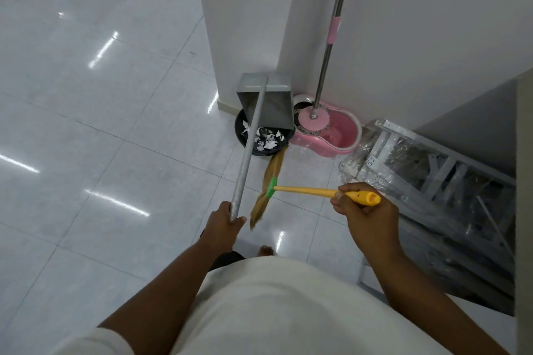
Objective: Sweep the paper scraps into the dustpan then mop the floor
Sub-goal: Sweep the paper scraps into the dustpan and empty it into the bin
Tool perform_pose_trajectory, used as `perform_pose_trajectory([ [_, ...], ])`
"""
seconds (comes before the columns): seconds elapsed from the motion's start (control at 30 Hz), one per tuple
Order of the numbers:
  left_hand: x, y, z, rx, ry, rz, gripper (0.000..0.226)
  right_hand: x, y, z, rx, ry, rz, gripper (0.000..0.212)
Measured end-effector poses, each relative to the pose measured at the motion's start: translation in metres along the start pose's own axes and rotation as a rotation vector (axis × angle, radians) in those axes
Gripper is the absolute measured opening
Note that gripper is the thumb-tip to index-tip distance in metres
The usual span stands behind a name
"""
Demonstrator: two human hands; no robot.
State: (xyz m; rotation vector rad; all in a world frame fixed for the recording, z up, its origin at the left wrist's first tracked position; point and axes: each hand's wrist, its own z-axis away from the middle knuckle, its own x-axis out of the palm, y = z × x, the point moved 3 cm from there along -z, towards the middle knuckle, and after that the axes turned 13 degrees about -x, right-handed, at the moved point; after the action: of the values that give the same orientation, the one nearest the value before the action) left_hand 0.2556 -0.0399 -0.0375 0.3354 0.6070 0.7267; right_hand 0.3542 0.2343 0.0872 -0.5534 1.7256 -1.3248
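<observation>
Your left hand (223, 217) was clamped on the dustpan (266, 101) handle, your right hand (364, 212) wrapped around the yellow broom (305, 189). Beyond them the paper scraps (266, 138) lay in the black bin (240, 127) under the tipped pan, so sweeping looked done. Mopping remained: the mop (331, 37) stood in its pink bucket (341, 132) against the wall, on a glossy white tiled floor (101, 124).

Both hands (left (223, 217), right (364, 215)) clenched, arms extended forward.

The scene is viewed from head height, steeply downward and forward. The tiled floor (115, 130) is seen from standing distance.
</observation>
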Motion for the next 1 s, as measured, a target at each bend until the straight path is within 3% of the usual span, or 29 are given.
perform_pose_trajectory([
  [0.23, -0.008, 0.012, 0.011, 0.038, -0.005, 0.024, 0.026, -0.003, -0.003, -0.003, 0.021, -0.005, 0.014, 0.017],
  [0.4, -0.020, 0.040, 0.030, 0.018, -0.090, 0.200, 0.020, -0.005, -0.009, -0.006, 0.011, -0.026, 0.039, 0.015],
  [0.53, -0.029, 0.068, 0.060, 0.035, -0.196, 0.377, 0.029, -0.006, -0.013, -0.007, -0.034, -0.070, 0.082, 0.011],
  [0.63, -0.044, 0.091, 0.082, 0.070, -0.242, 0.464, 0.051, -0.004, -0.014, -0.005, -0.079, -0.120, 0.125, 0.016],
  [0.7, -0.060, 0.109, 0.094, 0.142, -0.280, 0.488, 0.052, -0.001, -0.014, -0.002, -0.107, -0.156, 0.165, 0.015],
  [0.8, -0.089, 0.142, 0.108, 0.320, -0.329, 0.514, 0.025, 0.004, -0.017, 0.002, -0.138, -0.208, 0.187, 0.010],
  [0.9, -0.120, 0.173, 0.107, 0.441, -0.318, 0.492, 0.065, 0.012, -0.018, 0.002, -0.118, -0.256, 0.186, 0.014],
  [0.93, -0.128, 0.180, 0.103, 0.483, -0.276, 0.438, 0.069, 0.015, -0.019, 0.001, -0.110, -0.269, 0.184, 0.017],
  [1.0, -0.141, 0.186, 0.092, 0.539, -0.152, 0.331, 0.052, 0.023, -0.022, -0.001, -0.100, -0.303, 0.187, 0.019],
])
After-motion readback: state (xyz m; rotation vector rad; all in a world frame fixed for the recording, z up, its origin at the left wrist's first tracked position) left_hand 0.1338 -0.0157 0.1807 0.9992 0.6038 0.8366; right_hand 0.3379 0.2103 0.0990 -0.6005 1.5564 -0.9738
